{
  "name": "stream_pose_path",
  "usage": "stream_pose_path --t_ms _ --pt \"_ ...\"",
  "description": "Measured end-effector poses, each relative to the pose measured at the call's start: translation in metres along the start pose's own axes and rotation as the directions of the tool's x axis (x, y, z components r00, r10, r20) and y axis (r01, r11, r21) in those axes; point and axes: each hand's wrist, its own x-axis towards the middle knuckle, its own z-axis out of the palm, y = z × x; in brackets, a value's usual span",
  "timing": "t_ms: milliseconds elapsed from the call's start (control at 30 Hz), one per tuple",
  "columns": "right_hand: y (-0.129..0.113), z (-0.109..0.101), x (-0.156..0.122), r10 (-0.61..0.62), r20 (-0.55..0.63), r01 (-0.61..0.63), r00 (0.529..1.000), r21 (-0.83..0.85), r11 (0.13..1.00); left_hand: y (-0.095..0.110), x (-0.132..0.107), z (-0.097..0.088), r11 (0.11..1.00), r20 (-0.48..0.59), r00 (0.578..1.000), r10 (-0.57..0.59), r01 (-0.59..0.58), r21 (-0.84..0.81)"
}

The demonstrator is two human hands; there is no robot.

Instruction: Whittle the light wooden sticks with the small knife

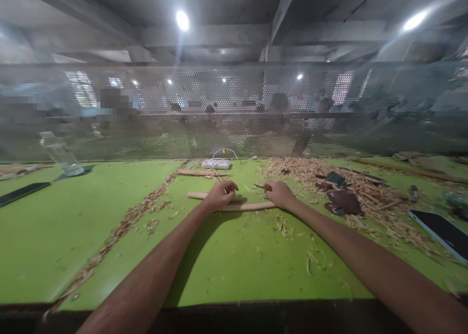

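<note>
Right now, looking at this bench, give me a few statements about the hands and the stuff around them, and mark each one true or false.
1. The left hand and the right hand both rest on wooden sticks lying on the green table. True.
2. The clear plastic bottle stands at the right end of the table. False: it stands at the far left.
3. The wood shavings lie thickest to the right of the right hand. True.
4. A solid brick wall closes off the back of the table. False: a perforated mesh screen runs along it.
5. A white device with a cable lies beyond the hands. True.
</note>
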Motion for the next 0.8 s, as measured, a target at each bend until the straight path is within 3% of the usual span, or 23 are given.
stream_pose_path --t_ms 167,367,633,800 --pt "-0.003 -0.003 -0.002 0.067 -0.068 -0.071 0.995 -0.061 0.996 0.013 -0.005 0.002 0.998 0.154 0.986 0.066 -0.063 -0.023" --pt "0.0 -0.002 -0.001 0.094 -0.094 -0.103 0.991 -0.096 0.99 0.017 -0.007 -0.003 0.99 0.344 0.929 0.139 -0.14 -0.023" --pt "0.025 -0.008 0.01 0.144 -0.251 -0.159 0.957 -0.042 0.986 0.024 -0.008 -0.009 0.995 0.408 0.909 0.085 -0.101 0.017" --pt "0.03 -0.01 0.009 0.15 -0.319 -0.144 0.936 0.042 0.989 0.023 -0.008 -0.006 0.994 0.306 0.952 0.002 0.031 -0.102"
